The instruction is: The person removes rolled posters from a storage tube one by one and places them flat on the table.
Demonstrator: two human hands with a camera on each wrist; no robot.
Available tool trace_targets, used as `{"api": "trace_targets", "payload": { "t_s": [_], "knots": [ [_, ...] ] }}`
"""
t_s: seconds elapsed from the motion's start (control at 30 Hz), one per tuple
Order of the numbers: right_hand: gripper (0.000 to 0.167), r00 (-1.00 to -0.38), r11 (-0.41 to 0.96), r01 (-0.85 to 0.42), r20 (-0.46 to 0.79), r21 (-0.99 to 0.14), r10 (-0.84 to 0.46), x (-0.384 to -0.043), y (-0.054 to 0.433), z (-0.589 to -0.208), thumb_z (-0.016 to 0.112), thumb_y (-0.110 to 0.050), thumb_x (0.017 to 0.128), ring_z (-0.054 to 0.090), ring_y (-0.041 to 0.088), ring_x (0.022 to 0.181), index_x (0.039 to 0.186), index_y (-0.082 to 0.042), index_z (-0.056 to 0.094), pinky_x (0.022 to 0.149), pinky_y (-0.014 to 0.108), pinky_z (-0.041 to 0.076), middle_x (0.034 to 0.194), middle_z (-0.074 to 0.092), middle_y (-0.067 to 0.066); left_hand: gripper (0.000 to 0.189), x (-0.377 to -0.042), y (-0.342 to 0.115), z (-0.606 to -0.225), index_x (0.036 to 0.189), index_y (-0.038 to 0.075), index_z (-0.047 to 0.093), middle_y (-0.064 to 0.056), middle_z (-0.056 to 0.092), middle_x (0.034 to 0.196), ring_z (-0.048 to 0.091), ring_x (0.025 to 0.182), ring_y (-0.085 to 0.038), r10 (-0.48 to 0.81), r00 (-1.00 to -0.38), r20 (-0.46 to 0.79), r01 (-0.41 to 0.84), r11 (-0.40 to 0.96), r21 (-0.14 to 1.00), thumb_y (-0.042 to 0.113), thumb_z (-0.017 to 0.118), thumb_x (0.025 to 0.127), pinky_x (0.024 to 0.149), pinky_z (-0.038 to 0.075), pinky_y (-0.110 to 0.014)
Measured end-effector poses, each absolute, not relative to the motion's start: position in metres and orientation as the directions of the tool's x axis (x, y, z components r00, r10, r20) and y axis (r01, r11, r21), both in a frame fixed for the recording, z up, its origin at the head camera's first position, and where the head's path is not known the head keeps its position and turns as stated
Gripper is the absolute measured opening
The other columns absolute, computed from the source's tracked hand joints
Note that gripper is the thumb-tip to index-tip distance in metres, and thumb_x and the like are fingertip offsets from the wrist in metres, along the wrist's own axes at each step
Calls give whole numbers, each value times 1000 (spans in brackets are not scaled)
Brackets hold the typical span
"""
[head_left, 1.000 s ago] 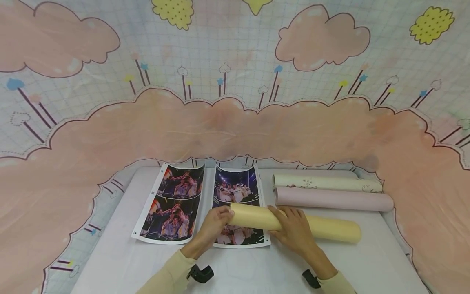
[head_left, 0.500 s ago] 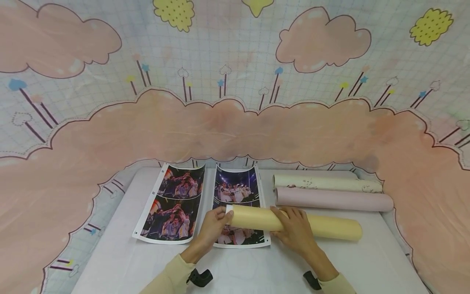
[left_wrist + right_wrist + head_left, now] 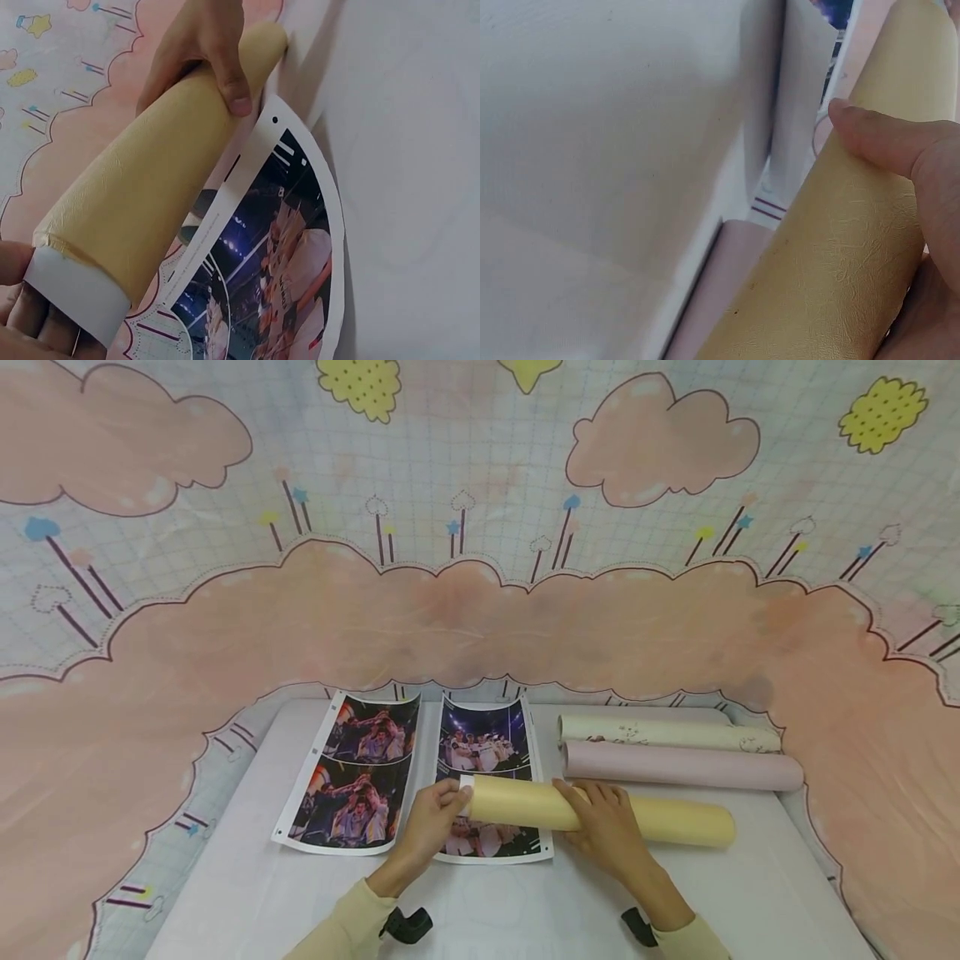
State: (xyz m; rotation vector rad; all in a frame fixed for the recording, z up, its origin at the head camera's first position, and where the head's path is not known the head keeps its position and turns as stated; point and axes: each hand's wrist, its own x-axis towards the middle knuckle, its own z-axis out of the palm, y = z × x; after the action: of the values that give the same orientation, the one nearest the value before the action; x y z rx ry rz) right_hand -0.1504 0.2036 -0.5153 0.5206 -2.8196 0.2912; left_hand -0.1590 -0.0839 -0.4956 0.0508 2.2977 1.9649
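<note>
A roll of yellow wallpaper [image 3: 525,803] is held level over the lower half of the right photo sheet [image 3: 483,735]. My left hand [image 3: 429,827] grips its left end, where a white band [image 3: 79,289] shows beyond the yellow covering. In the left wrist view, the thumb lies on one side of that band and the fingers curl beneath it. My right hand [image 3: 603,822] clasps the roll around its middle, with the thumb [image 3: 877,139] laid along the textured surface in the right wrist view. The roll's far right end reaches past this hand.
A left photo sheet [image 3: 352,777] lies beside the right one on the white table [image 3: 315,902], both with curling edges. At the back right lie a pink roll [image 3: 682,768] and a cream patterned roll [image 3: 667,733], side by side. A cartoon-print cloth [image 3: 525,635] hangs behind.
The white band has come into view at the roll's left end, and my left hand has shifted slightly left with it. My right hand keeps its hold.
</note>
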Motion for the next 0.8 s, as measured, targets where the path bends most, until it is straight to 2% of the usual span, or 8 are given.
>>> {"api": "trace_targets", "payload": {
  "t_s": [0.17, 0.3, 0.43, 0.53, 0.8],
  "knots": [
    [85, -893, 914, -378, 320, -151, -316, -148, 208, -515, 91, -33, 66, 57, 34, 116, 141, -30, 51, 101, 55, 40, 123, 62, 7, 25, -160, -88, -495, 101, -1, 68, -17, 75, 97, 60, 77, -11, 74, -997, -26, -12, 180, 984, 22, 60, 98, 68, 51, -26],
    [86, -887, 911, -383, 337, -152, -317, -148, 211, -516, 91, -32, 65, 57, 35, 115, 141, -30, 51, 101, 56, 39, 122, 62, 8, 22, -161, -91, -494, 99, -2, 68, -17, 75, 95, 57, 75, -11, 64, -998, -22, -11, 161, 987, 19, 61, 97, 64, 46, -22],
    [86, -889, 913, -380, 332, -146, -317, -149, 213, -517, 91, -32, 65, 57, 34, 116, 142, -29, 51, 101, 55, 39, 123, 61, 8, 21, -162, -92, -493, 96, -2, 67, -12, 72, 82, 49, 65, -9, 51, -998, -33, -25, 151, 988, 18, 62, 96, 55, 36, -19],
    [86, -889, 915, -378, 333, -145, -314, -149, 215, -517, 91, -31, 65, 57, 34, 115, 141, -29, 51, 101, 55, 39, 123, 61, 8, 20, -163, -94, -493, 95, -2, 68, -11, 70, 79, 47, 64, -8, 35, -999, -21, -15, 155, 988, 17, 63, 96, 56, 36, -19],
    [84, -883, 913, -380, 352, -146, -311, -149, 218, -517, 91, -30, 65, 58, 34, 113, 139, -29, 53, 100, 56, 39, 121, 62, 7, 21, -163, -100, -493, 100, -1, 70, -16, 75, 96, 60, 85, -11, 18, -1000, 10, 13, 175, 984, 18, 62, 96, 76, 50, -21]
  ]
}}
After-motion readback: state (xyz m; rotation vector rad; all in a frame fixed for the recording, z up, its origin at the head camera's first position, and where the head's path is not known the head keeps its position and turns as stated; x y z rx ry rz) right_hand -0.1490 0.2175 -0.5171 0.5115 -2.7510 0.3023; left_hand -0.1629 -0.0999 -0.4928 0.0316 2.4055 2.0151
